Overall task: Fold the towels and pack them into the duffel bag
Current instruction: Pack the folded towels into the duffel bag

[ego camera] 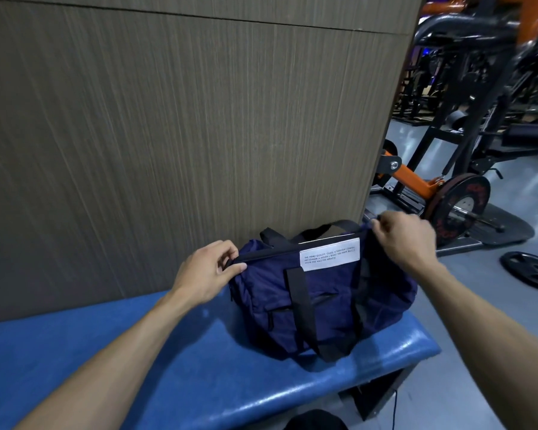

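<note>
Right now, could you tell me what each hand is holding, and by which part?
Both hold the navy duffel bag: the left hand pinches the left end of its zipper line, the right hand pinches its top right end.

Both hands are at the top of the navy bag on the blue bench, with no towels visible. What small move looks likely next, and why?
Probably running the zipper along: the left hand pinches one end of the duffel bag at its top seam, the right hand pinches the far end, as if on the pull. Whether the zip is opening or closing, I cannot tell.
</note>
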`<state>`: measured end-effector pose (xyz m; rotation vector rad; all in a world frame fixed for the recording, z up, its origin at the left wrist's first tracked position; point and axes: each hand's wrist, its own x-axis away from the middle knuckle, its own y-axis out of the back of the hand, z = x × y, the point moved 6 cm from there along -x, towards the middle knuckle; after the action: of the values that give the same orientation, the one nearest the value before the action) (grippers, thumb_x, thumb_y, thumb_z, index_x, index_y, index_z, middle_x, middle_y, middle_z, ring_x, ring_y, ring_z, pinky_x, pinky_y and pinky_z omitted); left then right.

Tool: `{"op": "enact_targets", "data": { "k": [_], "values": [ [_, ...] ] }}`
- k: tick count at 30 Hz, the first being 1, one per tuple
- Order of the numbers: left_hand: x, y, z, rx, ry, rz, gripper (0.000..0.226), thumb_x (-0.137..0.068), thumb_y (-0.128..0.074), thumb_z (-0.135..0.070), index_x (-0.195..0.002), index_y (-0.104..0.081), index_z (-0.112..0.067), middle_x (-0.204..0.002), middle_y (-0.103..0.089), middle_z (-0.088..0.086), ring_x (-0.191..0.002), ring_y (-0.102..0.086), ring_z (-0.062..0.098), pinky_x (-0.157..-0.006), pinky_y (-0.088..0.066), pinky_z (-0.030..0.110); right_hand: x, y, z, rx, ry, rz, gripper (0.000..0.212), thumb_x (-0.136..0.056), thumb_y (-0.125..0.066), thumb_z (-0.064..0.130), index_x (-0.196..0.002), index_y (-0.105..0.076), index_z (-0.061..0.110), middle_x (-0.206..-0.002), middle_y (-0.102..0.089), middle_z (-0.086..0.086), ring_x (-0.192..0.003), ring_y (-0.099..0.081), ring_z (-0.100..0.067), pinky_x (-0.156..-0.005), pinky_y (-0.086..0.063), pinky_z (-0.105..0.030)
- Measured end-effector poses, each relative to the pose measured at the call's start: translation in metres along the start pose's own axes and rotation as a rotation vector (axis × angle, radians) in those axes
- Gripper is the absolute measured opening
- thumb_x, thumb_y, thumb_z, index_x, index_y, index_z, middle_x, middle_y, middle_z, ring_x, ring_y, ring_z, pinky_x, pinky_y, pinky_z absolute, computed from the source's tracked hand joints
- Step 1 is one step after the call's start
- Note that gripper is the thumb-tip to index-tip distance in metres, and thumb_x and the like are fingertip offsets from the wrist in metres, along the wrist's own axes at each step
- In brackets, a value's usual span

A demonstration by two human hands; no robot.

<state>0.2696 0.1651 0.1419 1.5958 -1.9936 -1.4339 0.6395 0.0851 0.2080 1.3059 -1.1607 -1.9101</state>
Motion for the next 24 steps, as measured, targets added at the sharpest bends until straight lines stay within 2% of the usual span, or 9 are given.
{"op": "enact_targets", "data": {
  "k": [5,8,11,16,21,24],
  "values": [
    [0.000,0.028,0.009,0.031,0.017,-0.103,0.022,-0.090,-0.069,-0.040,-0.083,-0.051,-0.030,-0.079,-0.054,-0.008,-0.069,-0.053,0.008,-0.062,-0.045,0.034,-0.004,0.001,-0.037,-0.125,-0.143,0.013,0.030,-0.102,-0.053,0.038,-0.083,-0.060,0.016,-0.092,-0.061,-0.010,-0.081,-0.060,-0.039,-0.068,-0.043,-0.040],
    [0.011,0.059,0.030,0.081,0.054,-0.185,0.021,-0.091,-0.071,-0.035,-0.084,-0.053,-0.026,-0.080,-0.055,-0.006,-0.069,-0.053,0.012,-0.063,-0.045,0.038,0.005,-0.012,-0.024,-0.228,-0.161,0.060,0.029,-0.102,-0.052,0.040,-0.083,-0.061,0.020,-0.090,-0.064,-0.006,-0.077,-0.062,-0.033,-0.072,-0.053,-0.044],
    [0.036,0.098,0.056,0.072,0.102,-0.234,0.021,-0.093,-0.069,-0.033,-0.083,-0.052,-0.025,-0.080,-0.054,-0.004,-0.066,-0.050,0.015,-0.060,-0.041,0.035,0.015,-0.025,0.018,-0.268,-0.127,0.095,0.031,-0.101,-0.051,0.043,-0.083,-0.059,0.019,-0.079,-0.064,-0.007,-0.074,-0.059,-0.032,-0.069,-0.051,-0.042],
    [0.096,0.171,0.110,0.050,0.243,-0.294,0.020,-0.095,-0.067,-0.031,-0.083,-0.054,-0.024,-0.083,-0.055,0.000,-0.070,-0.051,0.017,-0.064,-0.039,0.032,0.027,-0.047,0.119,-0.384,-0.037,0.151,0.035,-0.100,-0.049,0.045,-0.080,-0.054,0.017,-0.083,-0.063,-0.011,-0.079,-0.057,-0.036,-0.065,-0.042,-0.039],
    [0.149,0.240,0.176,0.094,0.402,-0.247,0.018,-0.096,-0.067,-0.030,-0.085,-0.056,-0.020,-0.082,-0.058,0.010,-0.070,-0.049,0.018,-0.066,-0.038,0.032,0.044,-0.056,0.219,-0.517,0.037,0.214,0.034,-0.100,-0.051,0.041,-0.075,-0.051,0.017,-0.081,-0.063,-0.012,-0.079,-0.056,-0.036,-0.066,-0.039,-0.038],
    [0.172,0.254,0.206,0.205,0.499,-0.185,0.016,-0.096,-0.067,-0.026,-0.087,-0.057,-0.018,-0.077,-0.056,0.008,-0.071,-0.050,0.021,-0.066,-0.042,0.033,0.058,-0.062,0.260,-0.565,0.064,0.256,0.035,-0.100,-0.052,0.037,-0.073,-0.051,0.015,-0.077,-0.062,-0.010,-0.077,-0.057,-0.036,-0.066,-0.039,-0.038]
  ]
}}
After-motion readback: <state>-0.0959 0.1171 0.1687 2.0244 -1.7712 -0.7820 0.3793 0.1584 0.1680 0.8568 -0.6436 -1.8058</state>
